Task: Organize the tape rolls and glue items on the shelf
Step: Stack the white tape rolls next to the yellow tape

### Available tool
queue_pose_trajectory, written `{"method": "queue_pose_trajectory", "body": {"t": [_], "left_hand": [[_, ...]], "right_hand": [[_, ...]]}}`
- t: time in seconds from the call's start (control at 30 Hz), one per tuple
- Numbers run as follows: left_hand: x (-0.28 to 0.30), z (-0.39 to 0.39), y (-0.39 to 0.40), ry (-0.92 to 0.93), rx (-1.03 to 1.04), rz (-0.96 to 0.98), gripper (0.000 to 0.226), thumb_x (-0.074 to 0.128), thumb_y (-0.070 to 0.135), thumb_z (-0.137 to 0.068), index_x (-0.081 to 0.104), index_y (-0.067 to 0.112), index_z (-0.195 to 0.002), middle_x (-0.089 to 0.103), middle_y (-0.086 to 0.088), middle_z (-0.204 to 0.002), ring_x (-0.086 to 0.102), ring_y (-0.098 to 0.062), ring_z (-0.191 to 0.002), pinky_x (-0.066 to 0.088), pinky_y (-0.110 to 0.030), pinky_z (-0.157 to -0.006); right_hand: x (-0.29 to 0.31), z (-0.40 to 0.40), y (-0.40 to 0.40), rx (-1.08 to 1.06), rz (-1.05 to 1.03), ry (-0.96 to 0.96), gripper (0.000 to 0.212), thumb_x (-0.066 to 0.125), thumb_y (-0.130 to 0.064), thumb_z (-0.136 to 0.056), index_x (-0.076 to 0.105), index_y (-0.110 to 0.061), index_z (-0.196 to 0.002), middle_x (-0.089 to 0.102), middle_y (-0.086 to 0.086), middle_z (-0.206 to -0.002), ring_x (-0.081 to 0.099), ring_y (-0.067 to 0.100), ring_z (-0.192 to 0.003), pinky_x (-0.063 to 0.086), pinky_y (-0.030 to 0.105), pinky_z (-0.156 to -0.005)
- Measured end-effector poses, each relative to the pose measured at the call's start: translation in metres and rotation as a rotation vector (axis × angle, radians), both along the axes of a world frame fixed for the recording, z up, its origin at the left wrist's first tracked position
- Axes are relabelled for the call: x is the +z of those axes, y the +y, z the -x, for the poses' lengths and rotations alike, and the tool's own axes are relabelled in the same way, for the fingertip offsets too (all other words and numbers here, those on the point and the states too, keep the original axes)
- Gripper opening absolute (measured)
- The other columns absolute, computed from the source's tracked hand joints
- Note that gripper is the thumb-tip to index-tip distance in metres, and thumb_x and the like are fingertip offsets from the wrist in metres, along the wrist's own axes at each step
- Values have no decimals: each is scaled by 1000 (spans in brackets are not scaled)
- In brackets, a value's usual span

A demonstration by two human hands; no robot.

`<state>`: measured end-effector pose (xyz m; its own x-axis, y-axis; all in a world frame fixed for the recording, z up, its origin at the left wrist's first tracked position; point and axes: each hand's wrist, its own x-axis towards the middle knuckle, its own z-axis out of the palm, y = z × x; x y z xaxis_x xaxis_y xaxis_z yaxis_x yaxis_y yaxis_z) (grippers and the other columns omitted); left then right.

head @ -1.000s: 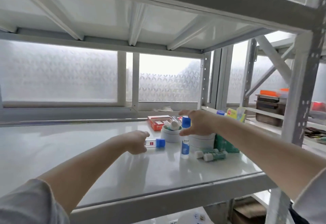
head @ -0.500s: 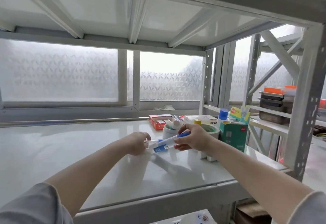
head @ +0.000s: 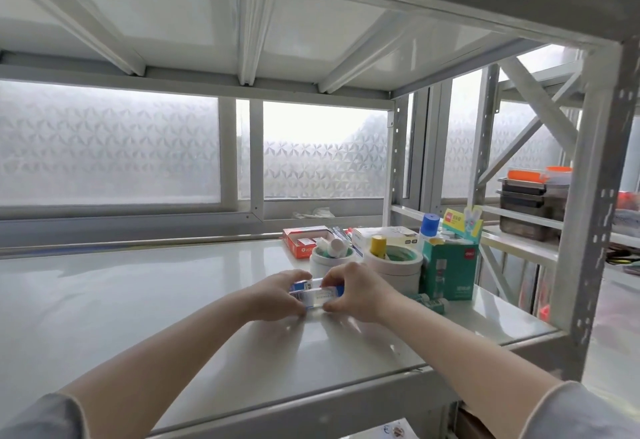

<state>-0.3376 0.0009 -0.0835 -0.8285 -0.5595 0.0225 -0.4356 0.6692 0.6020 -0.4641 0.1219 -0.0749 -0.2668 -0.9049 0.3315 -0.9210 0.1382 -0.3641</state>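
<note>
frosted window panes back a white metal shelf (head: pixel 145 300), viewed from the head camera; only this view is available.

both hands work at the shelf's middle. left hand (head: pixel 277 295) and right hand (head: pixel 356 291) each curl fingers and thumb round the ends of two glue sticks (head: pixel 316 295), which lie side by side, horizontal, low over or on the surface; contact with the shelf cannot be confirmed.

just behind the hands stand a small tape roll (head: pixel 329 264) with stick items in its core and a larger tape roll (head: pixel 394 267) holding a yellow-capped stick. a green box (head: pixel 448 272) stands beside the larger roll, two small green-capped tubes (head: pixel 431 301) lie at its base, and a red box (head: pixel 304 241) sits further back.

risks, as judgement:
- the sticks are round; on release, they are likely to roll on the glossy surface.
- the right wrist is near the small tubes; a sideways sweep may scatter them.
- pushing the pair backward may knock the small roll and spill its contents.
</note>
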Motion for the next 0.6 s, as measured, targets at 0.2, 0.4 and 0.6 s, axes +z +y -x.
{"method": "queue_pose_trajectory", "body": {"t": [0.2, 0.4, 0.6], "left_hand": [[18, 8, 14, 118, -41, 294, 66, 67, 20, -81, 40, 23, -140, 43, 1, -143, 41, -16, -130, 31, -23, -106], [35, 38, 40, 263, -121, 404, 59, 63, 17, -84, 41, 21, -139, 45, 1, -141, 41, -18, -130, 32, -27, -109], [48, 75, 57, 242, -150, 426, 58, 53, 16, -90, 34, 22, -144, 41, -2, -146, 40, -22, -132, 33, -32, -109]], "right_hand": [[61, 30, 15, -188, 159, 281, 45, 70, -31, -79, 59, -12, -118, 63, 4, -116, 59, 18, -101, 50, 29, -87], [66, 43, 27, -373, -320, 274, 84, 75, -44, -74, 35, -8, -138, 53, 8, -132, 52, 23, -115, 47, 31, -93], [52, 50, 26, -392, -279, 273, 73, 75, -36, -77, 41, -6, -135, 59, 9, -120, 57, 22, -106, 45, 26, -81]]}}
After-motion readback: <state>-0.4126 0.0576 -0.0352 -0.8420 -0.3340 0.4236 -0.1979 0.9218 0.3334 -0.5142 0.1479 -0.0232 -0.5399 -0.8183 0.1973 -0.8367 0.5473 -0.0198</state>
